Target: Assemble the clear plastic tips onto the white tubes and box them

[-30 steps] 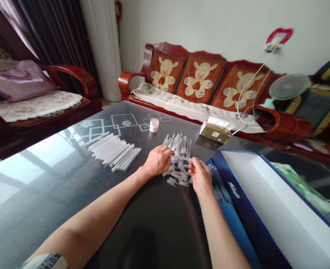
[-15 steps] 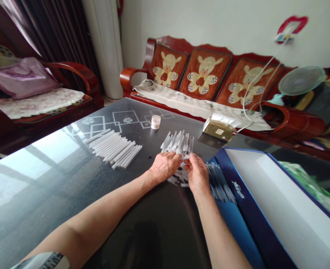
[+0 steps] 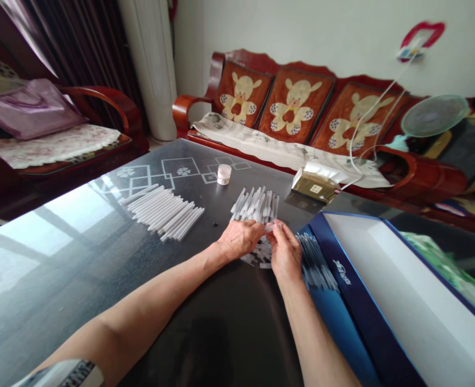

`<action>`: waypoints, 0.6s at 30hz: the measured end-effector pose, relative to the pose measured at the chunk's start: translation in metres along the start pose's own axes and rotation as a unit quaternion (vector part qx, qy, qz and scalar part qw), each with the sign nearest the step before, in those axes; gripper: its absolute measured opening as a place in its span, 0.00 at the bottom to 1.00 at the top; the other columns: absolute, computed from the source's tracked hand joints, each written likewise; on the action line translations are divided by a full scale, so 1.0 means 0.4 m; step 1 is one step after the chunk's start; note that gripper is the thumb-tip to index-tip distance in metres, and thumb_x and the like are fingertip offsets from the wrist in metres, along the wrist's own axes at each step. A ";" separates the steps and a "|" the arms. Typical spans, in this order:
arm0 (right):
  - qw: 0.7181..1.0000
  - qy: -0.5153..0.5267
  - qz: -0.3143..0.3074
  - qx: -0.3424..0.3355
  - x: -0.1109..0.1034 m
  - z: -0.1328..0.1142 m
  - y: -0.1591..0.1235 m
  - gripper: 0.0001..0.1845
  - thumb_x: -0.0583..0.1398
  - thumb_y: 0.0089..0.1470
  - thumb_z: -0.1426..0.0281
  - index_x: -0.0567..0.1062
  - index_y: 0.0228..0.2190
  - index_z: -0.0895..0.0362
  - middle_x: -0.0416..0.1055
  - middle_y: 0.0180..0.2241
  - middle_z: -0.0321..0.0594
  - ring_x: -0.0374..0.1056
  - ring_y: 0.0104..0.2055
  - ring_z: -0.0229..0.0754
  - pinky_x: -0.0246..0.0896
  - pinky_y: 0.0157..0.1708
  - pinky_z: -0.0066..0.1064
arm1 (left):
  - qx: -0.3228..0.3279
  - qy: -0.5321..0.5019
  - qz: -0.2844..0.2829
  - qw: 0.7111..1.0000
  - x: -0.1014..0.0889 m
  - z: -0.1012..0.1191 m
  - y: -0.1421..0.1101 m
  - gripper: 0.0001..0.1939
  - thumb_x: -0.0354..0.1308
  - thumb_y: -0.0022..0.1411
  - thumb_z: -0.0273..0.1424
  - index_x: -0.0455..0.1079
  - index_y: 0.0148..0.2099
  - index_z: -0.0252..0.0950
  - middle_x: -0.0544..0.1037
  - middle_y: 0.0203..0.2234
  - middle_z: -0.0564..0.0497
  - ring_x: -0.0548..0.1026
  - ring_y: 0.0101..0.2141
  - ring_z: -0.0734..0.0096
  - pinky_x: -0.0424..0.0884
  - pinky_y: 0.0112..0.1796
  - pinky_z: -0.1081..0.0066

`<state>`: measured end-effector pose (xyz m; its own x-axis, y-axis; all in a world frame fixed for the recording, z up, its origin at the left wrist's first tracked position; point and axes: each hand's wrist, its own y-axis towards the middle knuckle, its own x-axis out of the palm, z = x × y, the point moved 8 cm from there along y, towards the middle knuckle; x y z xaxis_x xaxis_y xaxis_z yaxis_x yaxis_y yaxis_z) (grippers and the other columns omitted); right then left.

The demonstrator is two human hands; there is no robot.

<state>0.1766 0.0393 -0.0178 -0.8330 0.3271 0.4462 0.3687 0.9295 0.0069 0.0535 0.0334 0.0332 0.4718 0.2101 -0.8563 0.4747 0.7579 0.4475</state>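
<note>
My left hand (image 3: pixel 241 238) is closed, its fingertips meeting those of my right hand (image 3: pixel 284 250), which pinches. Between them is a small whitish, translucent pen part (image 3: pixel 269 228); most of it is hidden by the fingers. Just beyond the hands lies a pile of translucent pens (image 3: pixel 257 203). Short clear-white pieces that look like pen caps (image 3: pixel 263 250) are heaped beneath and between my hands. To the left, white pen barrels (image 3: pixel 165 212) lie side by side in a row. Thin dark refills (image 3: pixel 317 263) rest in a bundle right of my right hand.
A long blue box with a white inside (image 3: pixel 402 279) takes up the right side. A small white jar (image 3: pixel 224 174) and a tissue pack (image 3: pixel 316 184) stand farther back on the dark glossy table (image 3: pixel 148 285). One tiny black piece (image 3: pixel 215 224) lies left of the pens.
Both hands stay in nearly the same place. The left hand has shifted very slightly right, and the fingers have turned a little around the pen part.
</note>
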 end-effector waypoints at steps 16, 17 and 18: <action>0.974 -0.166 0.022 -0.151 -0.092 -0.148 0.049 0.19 0.62 0.48 0.60 0.75 0.42 0.56 0.74 0.33 0.38 0.69 0.34 0.37 0.64 0.37 0.32 | -0.179 -0.264 -0.006 0.948 -0.032 -0.147 0.010 0.20 0.47 0.64 0.40 0.74 0.32 0.33 0.71 0.18 0.54 0.65 0.20 0.80 0.61 0.25 0.78; 0.952 -0.250 0.004 -0.174 -0.083 -0.156 0.045 0.19 0.60 0.49 0.61 0.75 0.42 0.56 0.75 0.33 0.39 0.69 0.34 0.39 0.64 0.37 0.32 | -0.173 -0.214 0.045 0.960 -0.051 -0.163 0.008 0.19 0.46 0.64 0.39 0.74 0.33 0.33 0.72 0.19 0.53 0.66 0.22 0.79 0.61 0.27 0.78; 0.921 -0.332 -0.020 -0.202 -0.066 -0.159 0.037 0.18 0.59 0.50 0.61 0.76 0.41 0.56 0.75 0.33 0.40 0.69 0.34 0.40 0.63 0.37 0.33 | -0.169 -0.168 0.087 0.967 -0.065 -0.176 0.002 0.19 0.46 0.65 0.39 0.74 0.33 0.33 0.73 0.21 0.52 0.68 0.23 0.78 0.61 0.28 0.77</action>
<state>0.2305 0.0337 0.0276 -0.8683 0.4509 -0.2066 0.3442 0.8477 0.4035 -0.0106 0.0722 0.0377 0.7643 0.1826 -0.6184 0.1231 0.9001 0.4179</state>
